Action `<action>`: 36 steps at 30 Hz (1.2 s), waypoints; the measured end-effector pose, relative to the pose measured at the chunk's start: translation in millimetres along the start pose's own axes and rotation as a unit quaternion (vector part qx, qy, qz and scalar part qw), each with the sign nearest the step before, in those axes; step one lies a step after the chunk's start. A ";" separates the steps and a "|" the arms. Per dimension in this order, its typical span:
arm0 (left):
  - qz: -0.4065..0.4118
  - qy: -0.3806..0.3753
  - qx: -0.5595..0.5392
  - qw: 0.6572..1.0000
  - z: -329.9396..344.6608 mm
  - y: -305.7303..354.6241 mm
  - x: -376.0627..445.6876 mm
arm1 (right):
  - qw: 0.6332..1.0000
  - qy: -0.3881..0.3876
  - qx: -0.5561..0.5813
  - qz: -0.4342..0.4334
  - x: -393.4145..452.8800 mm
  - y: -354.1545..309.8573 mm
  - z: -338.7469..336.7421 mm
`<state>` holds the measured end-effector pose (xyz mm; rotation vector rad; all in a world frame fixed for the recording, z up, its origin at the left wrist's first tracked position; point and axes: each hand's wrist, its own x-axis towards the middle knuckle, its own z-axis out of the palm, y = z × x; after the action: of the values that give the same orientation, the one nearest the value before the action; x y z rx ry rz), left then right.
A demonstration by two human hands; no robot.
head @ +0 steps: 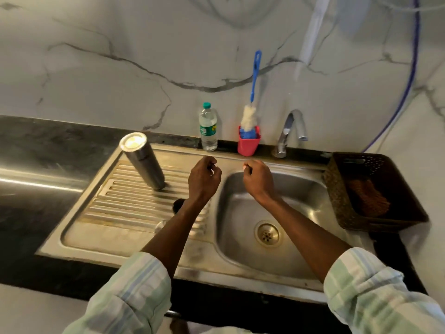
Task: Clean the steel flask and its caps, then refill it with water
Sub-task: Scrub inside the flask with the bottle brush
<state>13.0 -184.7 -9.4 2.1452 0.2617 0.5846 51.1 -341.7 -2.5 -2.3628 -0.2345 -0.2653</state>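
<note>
The steel flask [142,160] stands on the ribbed drainboard [125,203], apparently upside down with its flat base up. A small dark cap [177,205] lies on the drainboard, partly hidden behind my left forearm; a pale round cap [160,225] lies nearer me. My left hand [204,179] hovers over the drainboard's right edge, fingers curled, nothing in it. My right hand [258,181] hangs above the sink basin [301,203], fingers loosely curled and holding nothing. A clear water bottle [208,127] with a green cap stands against the wall.
A blue-handled bottle brush [251,112] stands in a pink cup [248,143] behind the sink. The steel tap [289,132] rises at the back right. A dark woven basket [375,191] holding a brown scrubber sits right of the basin. Black countertop stretches to the left.
</note>
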 end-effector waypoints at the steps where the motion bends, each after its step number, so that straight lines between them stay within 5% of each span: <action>1: 0.002 -0.009 0.002 1.000 10.6 7.1 3.5 | 1.000 0.014 -0.008 -0.003 6.6 9.0 -13.1; 8: -0.025 -0.094 0.057 0.994 61.2 25.5 49.1 | 0.999 0.031 0.013 -0.005 69.9 13.6 -73.9; 24: -0.106 -0.286 -0.083 0.949 134.1 -30.1 151.2 | 0.991 -0.072 0.090 0.064 180.5 18.7 -8.5; 29: -0.034 -0.285 -0.090 0.954 148.5 -31.1 162.3 | 0.994 -0.038 0.074 0.070 187.4 25.7 5.6; 36: -0.065 -0.290 -0.096 0.950 154.5 -35.5 174.6 | 0.994 0.010 0.051 0.093 204.6 27.1 -2.6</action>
<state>242.0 -204.7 -61.7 1.9906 0.0163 -0.1071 254.2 -344.0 34.1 -2.2612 -0.0162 -0.1834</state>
